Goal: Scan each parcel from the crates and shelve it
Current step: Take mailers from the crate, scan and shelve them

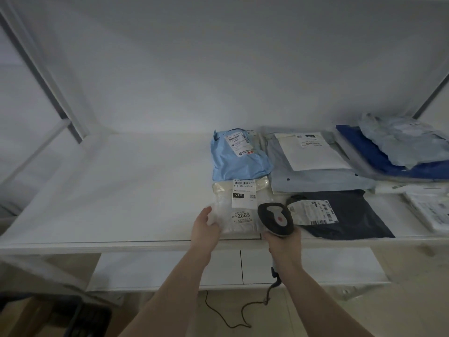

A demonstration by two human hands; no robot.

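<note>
A clear plastic parcel point(239, 207) with a white label reading 010 and 2009 lies on the white shelf point(121, 190), near its front edge. My left hand point(205, 228) holds the parcel's left front corner, thumb on top. My right hand point(284, 244) grips the handle of a grey barcode scanner point(275, 218), whose head hovers just right of the parcel. A light blue parcel point(239, 156) lies directly behind the clear one.
A dark navy parcel point(340, 215) lies right of the scanner. Behind it sit a pale blue parcel with a white envelope point(313, 154) on top, and further parcels point(401, 147) at the far right. The scanner's cable point(228, 314) trails on the floor below.
</note>
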